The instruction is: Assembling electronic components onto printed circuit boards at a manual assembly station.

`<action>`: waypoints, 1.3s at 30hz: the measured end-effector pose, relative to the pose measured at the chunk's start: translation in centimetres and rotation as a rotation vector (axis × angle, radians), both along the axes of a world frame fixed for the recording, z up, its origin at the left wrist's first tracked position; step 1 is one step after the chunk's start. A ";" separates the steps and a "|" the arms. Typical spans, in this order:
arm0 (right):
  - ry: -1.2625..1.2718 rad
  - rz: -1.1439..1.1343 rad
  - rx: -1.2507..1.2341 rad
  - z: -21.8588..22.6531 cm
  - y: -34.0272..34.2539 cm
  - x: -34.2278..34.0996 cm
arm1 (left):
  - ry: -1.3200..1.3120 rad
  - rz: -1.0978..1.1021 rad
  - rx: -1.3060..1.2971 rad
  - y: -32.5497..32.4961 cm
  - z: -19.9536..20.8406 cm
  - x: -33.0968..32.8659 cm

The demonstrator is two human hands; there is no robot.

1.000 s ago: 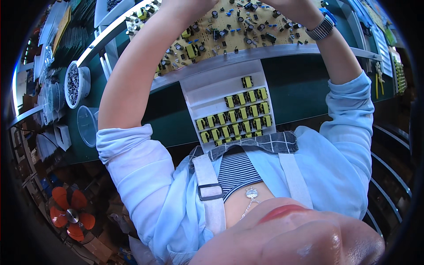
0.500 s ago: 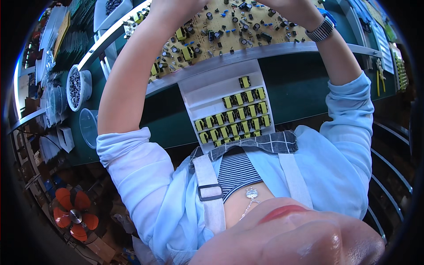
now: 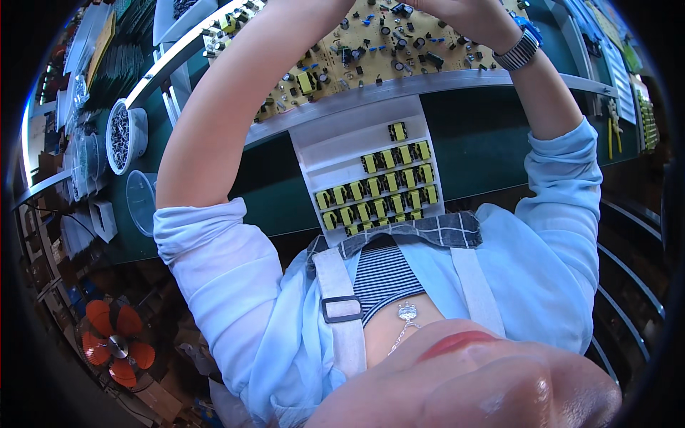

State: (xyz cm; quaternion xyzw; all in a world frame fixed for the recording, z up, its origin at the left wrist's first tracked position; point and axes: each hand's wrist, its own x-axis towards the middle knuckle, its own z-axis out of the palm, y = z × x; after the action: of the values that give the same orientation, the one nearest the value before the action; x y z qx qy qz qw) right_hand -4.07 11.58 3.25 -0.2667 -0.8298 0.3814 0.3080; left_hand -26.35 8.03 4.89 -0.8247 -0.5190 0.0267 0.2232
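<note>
A tan circuit board panel (image 3: 335,68) crowded with capacitors, transformers and other small parts lies at the top of the view, set in a metal frame (image 3: 399,85). Over its far part reaches my left hand (image 3: 314,8), its fingers cut off by the upper edge. My right hand (image 3: 467,16), with a striped band at the wrist, is over the board's right side; its fingertips are out of view too. Whatever either hand holds is hidden. Close to my body stands a white tray (image 3: 325,139) with rows of yellow-and-black transformers (image 3: 391,182).
Left of the board are a white tub of small metal parts (image 3: 120,139), a clear plastic cup (image 3: 141,203) and a white bin (image 3: 175,28) of dark parts. Yellow-handled pliers (image 3: 614,128) hang at the right. An orange fan (image 3: 118,346) stands low on the left.
My left hand and forearm have moved right and farther over the board, covering more of its middle. My right hand has shifted only slightly. The tray and its transformers look the same.
</note>
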 end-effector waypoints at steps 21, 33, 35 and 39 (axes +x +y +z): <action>-0.031 -0.007 -0.039 -0.6 -0.7 -0.2 | 0.070 0.123 -0.150 0.7 0.8 1.7; -0.006 -0.022 -0.014 0.1 -0.9 0.7 | -0.398 -0.116 -0.172 -4.1 2.5 -0.1; 0.000 -0.035 -0.009 -0.4 -0.9 0.5 | -0.345 -0.127 -0.156 -4.1 1.8 0.5; -0.003 -0.054 0.021 -0.4 -1.6 -0.7 | -0.225 -0.160 -0.084 -4.7 0.2 0.1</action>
State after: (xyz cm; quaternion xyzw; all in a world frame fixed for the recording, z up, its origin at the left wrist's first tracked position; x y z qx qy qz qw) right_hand -4.81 10.01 2.82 -0.2863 -0.8266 0.3637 0.3200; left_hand -26.29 3.36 5.14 -0.8698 -0.4718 -0.0621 0.1305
